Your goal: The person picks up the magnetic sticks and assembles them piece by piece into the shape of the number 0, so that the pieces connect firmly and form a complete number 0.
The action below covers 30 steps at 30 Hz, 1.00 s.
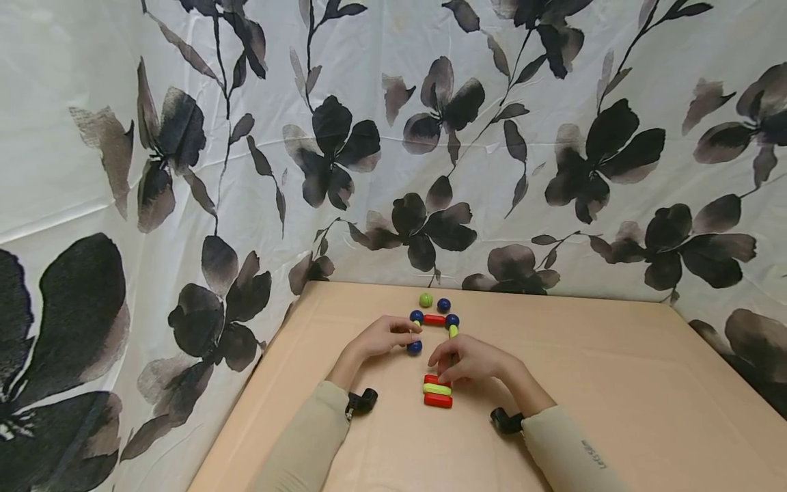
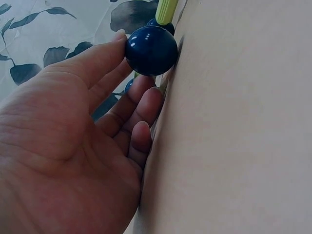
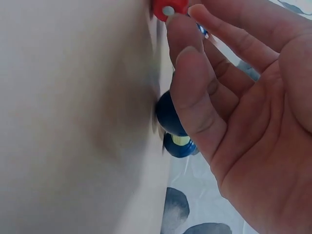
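Observation:
My left hand (image 1: 382, 336) holds a glossy blue ball (image 2: 152, 51) with its fingertips, at the near left corner of a ball-and-rod figure. A yellow-green rod (image 2: 167, 10) shows beyond that ball in the left wrist view. My right hand (image 1: 472, 359) pinches the end of a red rod (image 3: 168, 7), the farthest in a small row; a silvery tip shows on it. Beside it lie a yellow-green rod (image 1: 437, 389) and another red rod (image 1: 438, 401). Blue balls (image 3: 168, 116) sit behind the right fingers, partly hidden.
Across the figure's far side a red rod (image 1: 434, 320) joins two blue balls (image 1: 452, 320). A loose green ball (image 1: 426, 299) and blue ball (image 1: 444, 305) lie behind it on the tan table (image 1: 590, 383). Floral cloth (image 1: 430, 157) hangs behind the table.

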Available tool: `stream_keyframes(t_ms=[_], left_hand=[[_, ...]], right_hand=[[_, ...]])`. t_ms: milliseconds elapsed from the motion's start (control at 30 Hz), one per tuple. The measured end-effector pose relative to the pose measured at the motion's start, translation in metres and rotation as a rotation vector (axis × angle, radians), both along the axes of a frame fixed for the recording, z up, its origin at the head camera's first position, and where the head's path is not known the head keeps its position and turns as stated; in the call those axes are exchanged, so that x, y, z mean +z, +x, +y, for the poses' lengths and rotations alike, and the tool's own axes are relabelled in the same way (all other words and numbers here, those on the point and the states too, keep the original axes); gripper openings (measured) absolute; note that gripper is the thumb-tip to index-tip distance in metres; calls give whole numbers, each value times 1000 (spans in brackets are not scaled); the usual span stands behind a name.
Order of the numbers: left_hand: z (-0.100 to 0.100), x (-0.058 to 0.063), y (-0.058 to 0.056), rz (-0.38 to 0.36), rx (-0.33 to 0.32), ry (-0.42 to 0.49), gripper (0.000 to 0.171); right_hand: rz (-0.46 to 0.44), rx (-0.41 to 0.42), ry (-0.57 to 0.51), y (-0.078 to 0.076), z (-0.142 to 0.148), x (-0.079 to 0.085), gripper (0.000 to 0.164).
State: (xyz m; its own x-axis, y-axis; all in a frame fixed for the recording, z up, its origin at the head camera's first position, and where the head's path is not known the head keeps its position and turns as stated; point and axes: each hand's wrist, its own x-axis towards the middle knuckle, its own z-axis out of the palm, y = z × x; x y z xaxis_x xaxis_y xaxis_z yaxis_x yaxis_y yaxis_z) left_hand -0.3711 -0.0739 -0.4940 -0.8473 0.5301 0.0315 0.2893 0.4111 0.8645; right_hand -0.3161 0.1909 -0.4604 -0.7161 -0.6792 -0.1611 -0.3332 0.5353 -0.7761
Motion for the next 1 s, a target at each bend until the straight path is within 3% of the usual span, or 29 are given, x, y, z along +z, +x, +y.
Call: stream_keyframes(t_ms=[200, 533, 800, 1000], left_hand=[[0, -1, 0, -5, 0, 10, 34], [0, -1, 0, -8, -1, 23, 34], [0, -3, -1, 8, -1, 6, 30], [0, -1, -1, 16, 0, -1, 30]], right_hand=[[22, 0, 23, 1, -5, -3, 22], [180, 5, 68, 1, -11, 0, 14], [126, 46, 73, 3, -14, 0, 15], [275, 34, 183, 6, -19, 2, 13]])
